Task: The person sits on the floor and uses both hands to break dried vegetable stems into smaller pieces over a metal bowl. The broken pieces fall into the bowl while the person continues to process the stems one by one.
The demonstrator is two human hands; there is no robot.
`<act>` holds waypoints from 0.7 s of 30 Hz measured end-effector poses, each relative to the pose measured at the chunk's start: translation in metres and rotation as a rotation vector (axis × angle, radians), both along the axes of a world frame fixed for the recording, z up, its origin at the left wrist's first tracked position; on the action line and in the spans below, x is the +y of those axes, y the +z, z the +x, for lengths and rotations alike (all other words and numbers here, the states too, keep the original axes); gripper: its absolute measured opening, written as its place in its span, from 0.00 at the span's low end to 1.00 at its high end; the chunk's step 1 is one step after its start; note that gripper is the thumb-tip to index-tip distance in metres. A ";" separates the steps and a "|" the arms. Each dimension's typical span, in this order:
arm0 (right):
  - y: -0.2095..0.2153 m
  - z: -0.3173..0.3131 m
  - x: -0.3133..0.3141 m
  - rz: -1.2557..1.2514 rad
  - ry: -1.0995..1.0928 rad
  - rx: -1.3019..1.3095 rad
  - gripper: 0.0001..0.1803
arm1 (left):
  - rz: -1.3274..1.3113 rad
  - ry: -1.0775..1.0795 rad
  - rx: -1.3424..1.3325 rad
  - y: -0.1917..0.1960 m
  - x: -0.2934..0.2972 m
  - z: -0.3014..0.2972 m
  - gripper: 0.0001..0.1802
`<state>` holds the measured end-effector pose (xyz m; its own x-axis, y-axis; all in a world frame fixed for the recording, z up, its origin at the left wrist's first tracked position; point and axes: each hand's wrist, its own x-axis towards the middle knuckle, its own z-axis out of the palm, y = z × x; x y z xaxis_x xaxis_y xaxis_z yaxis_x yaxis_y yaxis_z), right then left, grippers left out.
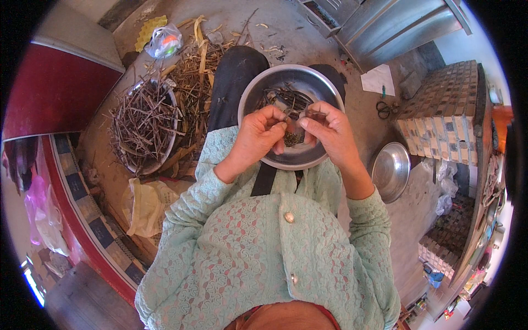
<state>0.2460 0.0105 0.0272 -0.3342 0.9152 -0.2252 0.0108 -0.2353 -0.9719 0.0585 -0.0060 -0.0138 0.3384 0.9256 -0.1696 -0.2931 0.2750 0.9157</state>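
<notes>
A steel bowl (246, 99) rests on my lap. Thin, dark dried pods (297, 99) lie along its far side, and small greenish-brown seeds (290, 140) are gathered near its middle. My left hand (256, 135) and my right hand (334, 135) meet over the bowl. The thumb and fingers of each are pinched together, the fingertips a short way apart. Something small and thin seems to be between them, but my fingers cover most of it and its kind is unclear.
To the left, a metal basin (175, 129) is heaped with dried pods (144, 124), beside dry stalks and husks (195, 82) on the floor. A pale sack (147, 206) lies nearer. At right are a shiny basin (391, 173), scissors (383, 110), white paper (378, 80) and a brick stove-like block (437, 118).
</notes>
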 end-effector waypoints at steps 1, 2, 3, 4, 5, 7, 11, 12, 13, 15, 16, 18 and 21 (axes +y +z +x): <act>0.001 0.000 0.000 -0.007 -0.009 0.013 0.10 | -0.003 -0.005 -0.033 -0.002 0.000 0.001 0.05; 0.002 -0.001 0.000 -0.013 -0.019 0.026 0.10 | -0.006 -0.010 -0.065 -0.004 0.001 0.001 0.06; 0.003 -0.001 0.000 -0.020 -0.028 0.040 0.10 | 0.020 -0.003 -0.059 -0.006 0.001 0.001 0.06; 0.004 -0.002 0.000 -0.025 -0.029 0.031 0.10 | 0.047 0.002 -0.053 -0.007 0.002 0.002 0.07; 0.004 -0.003 0.000 -0.029 -0.031 0.022 0.10 | 0.073 0.007 -0.047 -0.008 0.002 0.002 0.07; 0.003 -0.003 -0.001 -0.028 -0.029 0.001 0.10 | 0.107 0.025 -0.030 -0.006 0.001 0.005 0.08; -0.001 -0.001 -0.002 -0.008 -0.017 -0.030 0.10 | 0.150 0.034 0.081 0.001 0.002 0.005 0.08; -0.002 -0.002 -0.002 -0.003 -0.014 -0.034 0.10 | 0.138 0.044 0.092 0.001 0.002 0.005 0.08; -0.003 -0.001 -0.002 0.031 -0.020 -0.021 0.09 | 0.125 0.053 0.102 0.000 0.002 0.004 0.08; -0.006 0.001 -0.001 0.098 -0.032 0.004 0.09 | 0.119 0.078 0.106 -0.001 0.002 0.005 0.08; -0.006 0.002 0.000 0.078 -0.038 0.050 0.09 | 0.126 0.096 0.100 -0.001 0.002 0.006 0.08; -0.006 0.003 0.001 0.039 -0.049 0.141 0.09 | 0.122 0.111 0.088 -0.001 0.001 0.007 0.08; -0.004 0.005 0.001 -0.069 -0.041 0.194 0.09 | 0.116 0.104 0.073 -0.002 0.000 0.007 0.09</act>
<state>0.2513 0.0119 0.0235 -0.3400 0.9138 -0.2224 -0.1863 -0.2973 -0.9364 0.0658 -0.0059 -0.0155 0.2309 0.9697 -0.0799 -0.2461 0.1377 0.9594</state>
